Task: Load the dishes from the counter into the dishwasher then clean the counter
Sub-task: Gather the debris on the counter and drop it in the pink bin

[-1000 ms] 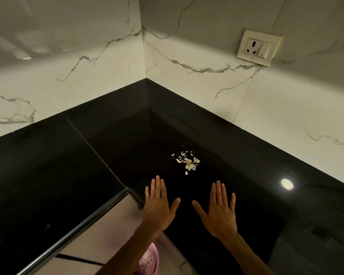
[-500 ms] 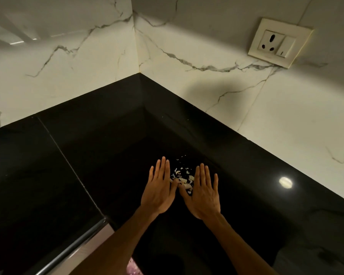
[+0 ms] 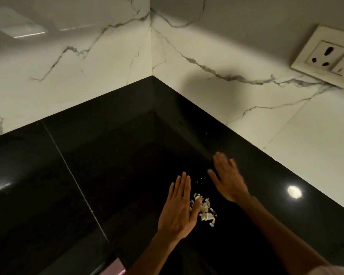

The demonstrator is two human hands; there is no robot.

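Note:
A small heap of pale food scraps [image 3: 206, 212] lies on the glossy black counter [image 3: 111, 175] in a corner of the kitchen. My left hand [image 3: 180, 209] lies flat on the counter with straight fingers, its thumb side touching the left edge of the heap. My right hand [image 3: 227, 178] is flat too, blurred by motion, farther back and to the right of the scraps, apart from them. A few tiny crumbs [image 3: 201, 178] lie between the two hands. No dishes show on the counter.
White marble walls meet in a corner [image 3: 151, 56] behind the counter. A wall socket [image 3: 326, 56] sits at the upper right. A ceiling light reflects on the counter [image 3: 294, 191]. A pink object [image 3: 115, 269] peeks out below the counter's front edge.
The hands reached the scraps, then the heap was drawn toward me with the left hand beside it. The right hand has swung out to the back right. The view has moved closer to the corner.

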